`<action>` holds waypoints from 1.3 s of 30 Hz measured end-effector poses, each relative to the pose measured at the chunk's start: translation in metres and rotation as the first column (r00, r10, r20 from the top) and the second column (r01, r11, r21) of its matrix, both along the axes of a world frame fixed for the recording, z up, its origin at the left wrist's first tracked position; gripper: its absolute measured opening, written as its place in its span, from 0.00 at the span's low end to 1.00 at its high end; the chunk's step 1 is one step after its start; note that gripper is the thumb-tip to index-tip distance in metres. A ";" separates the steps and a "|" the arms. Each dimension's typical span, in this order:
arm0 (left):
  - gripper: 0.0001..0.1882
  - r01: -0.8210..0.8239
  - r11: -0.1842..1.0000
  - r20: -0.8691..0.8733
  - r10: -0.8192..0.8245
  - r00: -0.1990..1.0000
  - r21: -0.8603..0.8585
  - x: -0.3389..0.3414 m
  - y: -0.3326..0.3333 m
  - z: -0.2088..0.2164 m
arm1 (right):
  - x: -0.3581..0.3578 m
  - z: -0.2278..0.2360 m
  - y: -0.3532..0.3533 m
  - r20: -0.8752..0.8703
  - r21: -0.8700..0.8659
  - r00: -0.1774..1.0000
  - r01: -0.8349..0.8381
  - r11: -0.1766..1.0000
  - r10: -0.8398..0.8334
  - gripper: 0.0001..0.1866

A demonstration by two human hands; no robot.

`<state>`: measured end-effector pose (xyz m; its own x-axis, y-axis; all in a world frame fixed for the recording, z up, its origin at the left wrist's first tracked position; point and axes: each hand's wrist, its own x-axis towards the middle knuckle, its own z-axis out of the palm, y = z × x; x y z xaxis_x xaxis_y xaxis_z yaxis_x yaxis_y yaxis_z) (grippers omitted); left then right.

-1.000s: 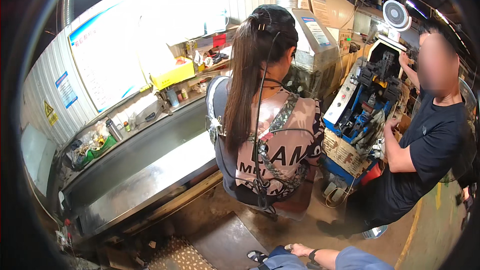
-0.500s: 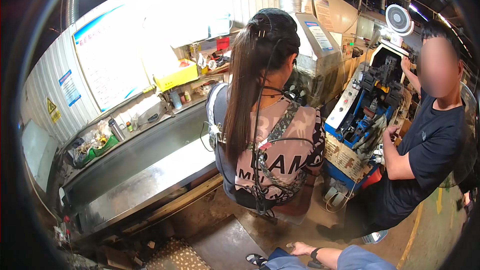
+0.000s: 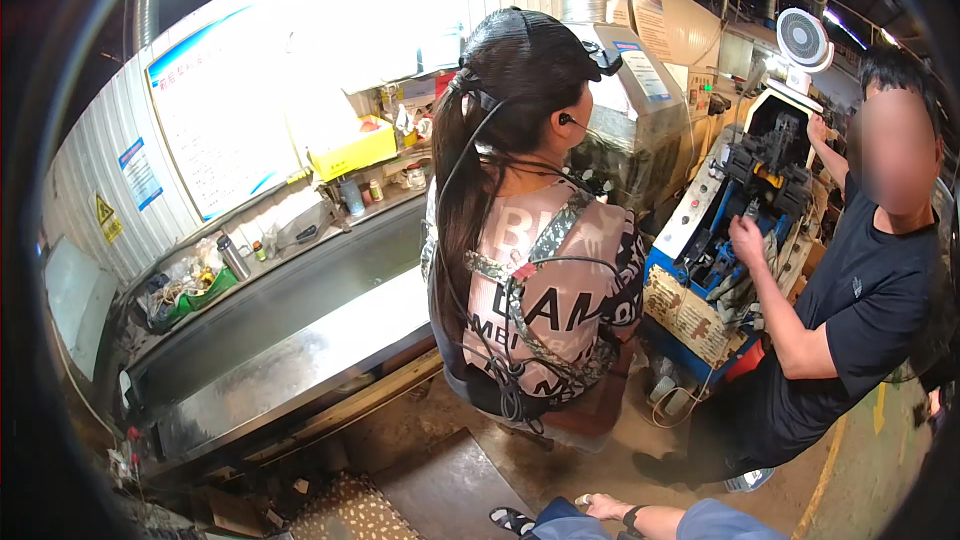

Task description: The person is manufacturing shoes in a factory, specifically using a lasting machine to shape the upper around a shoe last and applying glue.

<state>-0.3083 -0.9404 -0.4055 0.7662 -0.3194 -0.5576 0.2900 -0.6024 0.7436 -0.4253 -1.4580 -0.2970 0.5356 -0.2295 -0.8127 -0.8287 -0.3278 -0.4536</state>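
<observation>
At the lower edge, my right hand [image 3: 604, 507] hangs in front of my blue-clad leg, a dark band around its wrist. Its fingers point left, loosely apart, and I make out nothing held in them. My left hand is out of view. Just ahead, a person [image 3: 545, 290] in a pink and black printed shirt wears a dark cap, straps and cables. To the right, another person [image 3: 850, 310] in a dark T-shirt stands at a blue and white machine [image 3: 735, 210]. One of that person's hands [image 3: 747, 240] reaches into its mechanism; the other rests near its upper edge.
A long metal trough [image 3: 290, 370] runs along the left wall, below a shelf with a yellow bin [image 3: 352, 150], a thermos [image 3: 233, 260] and a green basket [image 3: 205, 298]. A hooded machine [image 3: 640, 90] stands behind the nearer person. A dark plate [image 3: 455, 485] lies on the floor.
The nearer person's head has turned right, now showing the cap and an ear. The other person's lower hand has risen into the machine. My right hand has shifted slightly down.
</observation>
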 end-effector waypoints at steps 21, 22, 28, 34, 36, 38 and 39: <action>0.20 -0.088 0.994 0.012 0.089 0.996 -0.064 -0.028 -0.028 0.053 | -0.008 -0.041 -0.004 0.176 -0.034 0.980 0.098 0.995 -0.091 0.36; 0.20 -0.133 0.990 0.021 0.134 0.991 -0.053 -0.031 -0.021 0.054 | -0.008 -0.052 -0.002 0.183 -0.036 0.980 0.091 0.995 -0.083 0.36; 0.19 -0.067 0.995 0.113 0.059 0.992 0.072 -0.024 -0.010 0.042 | 0.004 -0.018 -0.001 0.312 0.064 0.949 0.035 0.997 -0.053 0.27; 0.24 -0.109 0.994 0.040 0.108 0.993 0.021 -0.017 -0.022 0.037 | 0.026 -0.024 -0.013 0.015 -0.073 0.999 -0.033 0.997 0.034 0.38; 0.26 -0.022 0.999 0.012 0.022 1.000 0.045 -0.014 -0.022 0.043 | 0.036 -0.025 -0.010 0.026 -0.064 0.999 -0.029 0.998 0.031 0.37; 0.27 -0.064 0.997 -0.090 0.066 0.994 0.035 -0.012 -0.018 0.052 | 0.049 -0.021 -0.002 0.017 -0.066 0.999 -0.041 0.997 0.042 0.35; 0.27 -0.081 0.996 -0.087 0.084 0.993 0.044 -0.016 -0.009 0.054 | 0.057 -0.016 0.004 0.006 -0.064 0.998 -0.060 0.996 0.060 0.33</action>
